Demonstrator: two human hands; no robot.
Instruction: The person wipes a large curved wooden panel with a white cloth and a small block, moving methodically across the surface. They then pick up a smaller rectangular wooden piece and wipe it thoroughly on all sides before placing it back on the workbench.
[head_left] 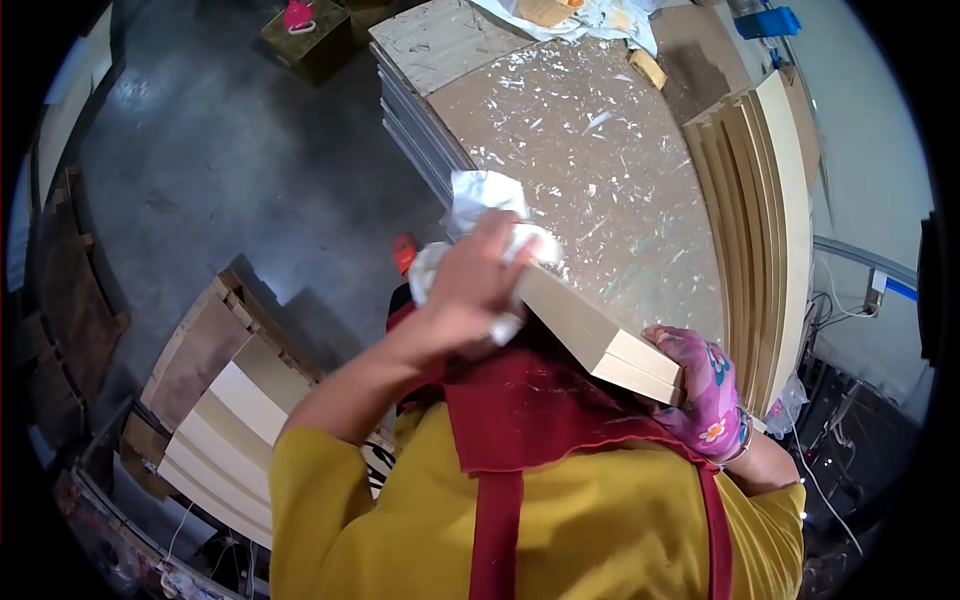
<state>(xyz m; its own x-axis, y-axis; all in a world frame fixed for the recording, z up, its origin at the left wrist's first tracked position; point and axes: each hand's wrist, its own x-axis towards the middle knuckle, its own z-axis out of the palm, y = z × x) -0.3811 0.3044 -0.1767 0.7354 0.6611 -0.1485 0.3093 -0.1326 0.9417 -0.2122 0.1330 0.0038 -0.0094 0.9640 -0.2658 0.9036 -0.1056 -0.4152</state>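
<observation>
My bare left hand (478, 272), somewhat blurred, is closed on a crumpled white cloth (487, 195) at the far end of a pale wooden board (570, 318). Parts of the cloth stick out on both sides of the fingers. My right hand (700, 385), in a pink flowered glove, grips the near end of the same board, its thumb side on top. The board lies slantwise in front of my dark red apron (560, 415), and a lengthwise line shows on its end. Its far end is hidden by the left hand and the cloth.
A brown worktable (610, 190) strewn with white flakes stands ahead. Long pale boards (765, 240) are stacked along its right side. More boards (225, 440) lie at the lower left. Another cloth (600, 22) and a yellowish block (647, 69) rest on the table's far end.
</observation>
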